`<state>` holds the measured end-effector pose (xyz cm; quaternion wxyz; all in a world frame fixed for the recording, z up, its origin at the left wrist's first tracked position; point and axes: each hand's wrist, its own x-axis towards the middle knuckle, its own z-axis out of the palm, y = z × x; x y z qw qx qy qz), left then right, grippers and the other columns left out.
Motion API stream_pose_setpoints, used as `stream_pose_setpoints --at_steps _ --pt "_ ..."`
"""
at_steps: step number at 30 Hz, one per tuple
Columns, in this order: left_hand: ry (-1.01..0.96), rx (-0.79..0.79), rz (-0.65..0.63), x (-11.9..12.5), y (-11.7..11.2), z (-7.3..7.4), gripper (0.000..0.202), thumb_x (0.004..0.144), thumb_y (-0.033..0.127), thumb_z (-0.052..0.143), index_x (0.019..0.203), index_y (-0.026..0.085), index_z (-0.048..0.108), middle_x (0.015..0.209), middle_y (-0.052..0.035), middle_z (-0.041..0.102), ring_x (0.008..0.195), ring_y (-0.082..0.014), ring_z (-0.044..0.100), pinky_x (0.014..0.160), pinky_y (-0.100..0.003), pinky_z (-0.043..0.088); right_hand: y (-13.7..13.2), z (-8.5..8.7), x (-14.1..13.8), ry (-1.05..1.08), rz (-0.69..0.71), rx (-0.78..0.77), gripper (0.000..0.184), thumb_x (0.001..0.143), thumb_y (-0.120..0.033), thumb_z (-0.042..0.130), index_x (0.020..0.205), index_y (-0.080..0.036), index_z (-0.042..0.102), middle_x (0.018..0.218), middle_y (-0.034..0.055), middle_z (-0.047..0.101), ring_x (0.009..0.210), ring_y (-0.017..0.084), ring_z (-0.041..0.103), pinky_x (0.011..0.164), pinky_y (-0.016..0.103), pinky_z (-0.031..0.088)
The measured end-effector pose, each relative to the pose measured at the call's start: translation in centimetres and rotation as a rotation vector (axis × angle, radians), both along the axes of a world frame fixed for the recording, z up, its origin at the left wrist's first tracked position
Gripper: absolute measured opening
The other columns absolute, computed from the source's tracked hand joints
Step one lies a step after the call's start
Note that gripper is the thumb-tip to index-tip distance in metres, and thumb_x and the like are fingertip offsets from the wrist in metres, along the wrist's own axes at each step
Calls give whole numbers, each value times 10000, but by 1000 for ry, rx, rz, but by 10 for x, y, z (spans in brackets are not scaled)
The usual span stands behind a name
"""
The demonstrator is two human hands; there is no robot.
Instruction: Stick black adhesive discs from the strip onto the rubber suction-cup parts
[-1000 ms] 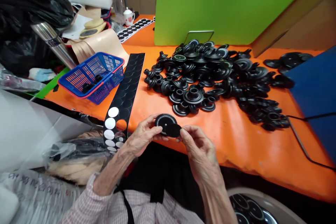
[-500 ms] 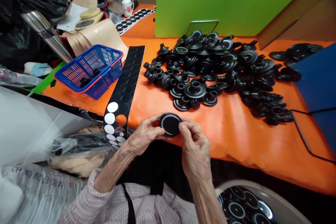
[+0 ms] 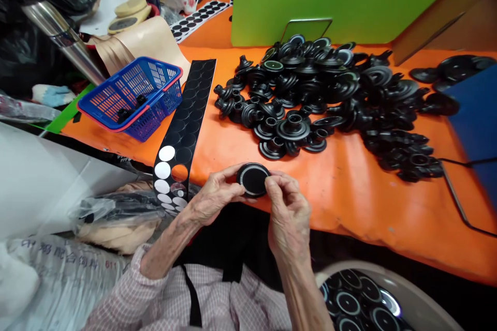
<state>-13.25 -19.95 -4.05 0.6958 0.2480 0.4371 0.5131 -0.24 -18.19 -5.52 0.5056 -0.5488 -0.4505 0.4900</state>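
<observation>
My left hand (image 3: 217,194) grips the left rim of a black round plastic base (image 3: 253,180), thumb in front and fingers behind. A black round sticker covers the middle of its face, with a paler ring around it. My right hand (image 3: 288,207) pinches at the right rim, fingers curled; whether the sticker's edge is also between the fingertips, I cannot tell. Left of my hands, a strip of black round stickers (image 3: 192,103) lies on the orange table and hangs over its front edge. White backing circles (image 3: 162,169) show where stickers are gone.
Black flanged plastic parts (image 3: 293,126) are heaped on the orange table (image 3: 349,201). A blue basket (image 3: 128,95) holding a few black pieces stands left. At lower right, a tub (image 3: 411,279) contains several black discs. Green (image 3: 349,0) and blue boards (image 3: 476,124) stand behind and to the right.
Both hands hold nearly the same pose on the black base. The view has shifted slightly, so the heap sits a little higher and further right in the picture.
</observation>
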Motion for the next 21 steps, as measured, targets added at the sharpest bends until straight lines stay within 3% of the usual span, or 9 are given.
stream_pose_setpoints --at_steps 7,13,21 --pt "17 4 -23 1 0 1 456 723 206 705 1173 156 654 1144 -107 666 1057 -283 620 830 -387 553 -2 0 -3 -143 -20 74 238 812 -421 582 769 -188 600 938 41 555 869 179 561 813 365 482" --pt "-12 23 -4 2 0 -3 378 772 261 692 1131 146 671 1126 -106 671 979 -244 648 804 -362 564 -5 -8 -7 -219 -63 172 177 855 -371 555 809 -200 546 908 38 551 860 177 573 736 335 504" --pt "11 -35 120 4 -1 -6 387 710 274 759 1055 120 674 1060 -107 685 879 -220 670 710 -319 583 -7 -21 -12 -423 -57 409 66 913 -246 504 868 -200 519 954 69 587 918 181 583 765 354 508"
